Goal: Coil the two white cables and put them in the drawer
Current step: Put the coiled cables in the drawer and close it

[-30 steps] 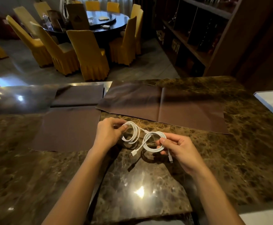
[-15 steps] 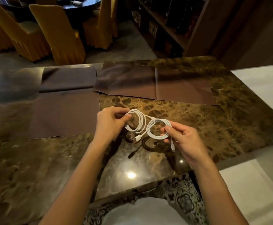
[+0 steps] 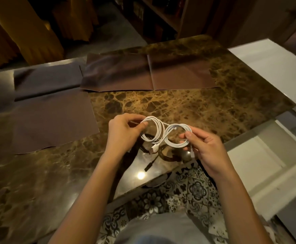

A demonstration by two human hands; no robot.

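Two coiled white cables hang just above the brown marble table (image 3: 205, 106). My left hand (image 3: 124, 132) pinches the left coil (image 3: 158, 128) at its left side. My right hand (image 3: 203, 147) grips the right coil (image 3: 176, 145) at its right side. The two coils touch in the middle like a figure eight. A white plug (image 3: 154, 148) dangles below where they meet. No drawer can be made out for sure; a white recessed unit (image 3: 259, 166) lies low at the right.
Brown cloth mats lie on the table: one at the back centre (image 3: 149, 73), one at the left (image 3: 55, 124). Yellow-covered chairs (image 3: 31, 29) and a dark wooden shelf (image 3: 161, 16) stand beyond. The table's near edge runs above a patterned floor (image 3: 193, 189).
The view has tilted down and nearer, so the table edge, floor and white unit at the right now show. Both hands keep hold of the coils, drawn slightly toward me.
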